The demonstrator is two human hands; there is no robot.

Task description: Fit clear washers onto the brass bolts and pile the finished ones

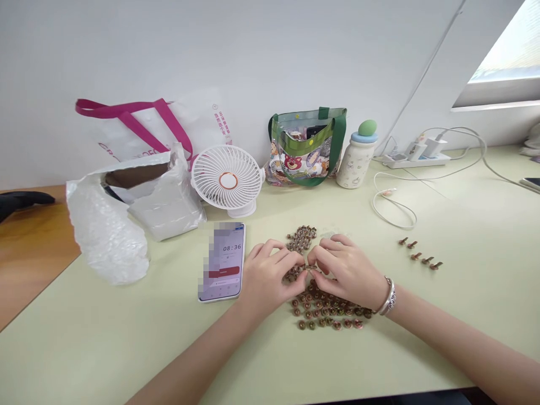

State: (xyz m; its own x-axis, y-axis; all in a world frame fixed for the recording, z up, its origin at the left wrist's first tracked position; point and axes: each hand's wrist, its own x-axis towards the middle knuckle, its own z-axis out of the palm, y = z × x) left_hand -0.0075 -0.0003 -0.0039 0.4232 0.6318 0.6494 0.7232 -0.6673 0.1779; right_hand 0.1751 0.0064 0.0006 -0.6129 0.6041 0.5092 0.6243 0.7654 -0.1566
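My left hand and my right hand meet above the table, thumbs and forefingers pinched together. Between the fingertips lies a small brass-coloured bolt, held level; the fingers hide its left end. Just beyond the hands sits a pile of small nuts, partly covered by my left fingers. Below them, rows of bronze-coloured flanged bolts stand close together, with some hidden under my right hand. Several loose bolts lie on their sides to the right.
A phone lies left of my left hand. Behind stand a white fan, an open bubble-wrap package, a patterned bag and a bottle. A power strip with a looping white cable lies at the back right.
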